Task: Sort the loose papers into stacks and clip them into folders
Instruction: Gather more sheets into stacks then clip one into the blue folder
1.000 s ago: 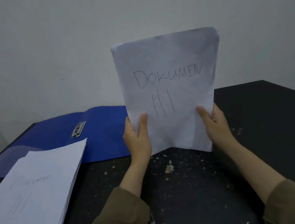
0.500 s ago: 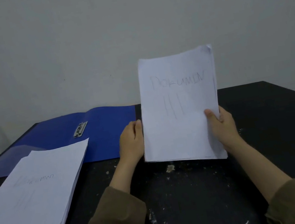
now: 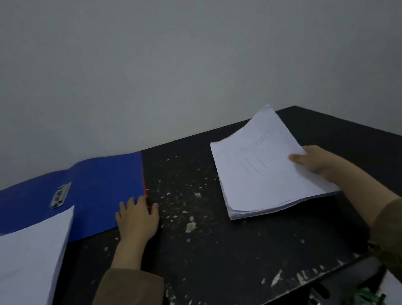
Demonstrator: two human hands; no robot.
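Note:
A white paper stack [image 3: 259, 174] with faint handwriting and three strokes lies nearly flat at the right of the black table [image 3: 199, 259]. My right hand [image 3: 315, 159] grips its right edge, thumb on top. An open blue folder [image 3: 95, 194] with a metal clip [image 3: 60, 195] lies at the back left; a red edge shows under its right side. My left hand [image 3: 137, 216] rests on the folder's near right corner, fingers spread over the blue cover and thumb on the table. A second white paper stack [image 3: 18, 276] sits at the near left, overlapping the folder.
The table top is chipped and speckled with pale flakes. A grey wall [image 3: 177, 49] stands right behind it. Below the near right edge, dark clutter and a green object [image 3: 365, 296] show. The table's right edge runs diagonally behind my right arm.
The stack was held upright in both hands; now it has come down to the right in my right hand alone. My left hand let go and moved left onto the blue folder's corner.

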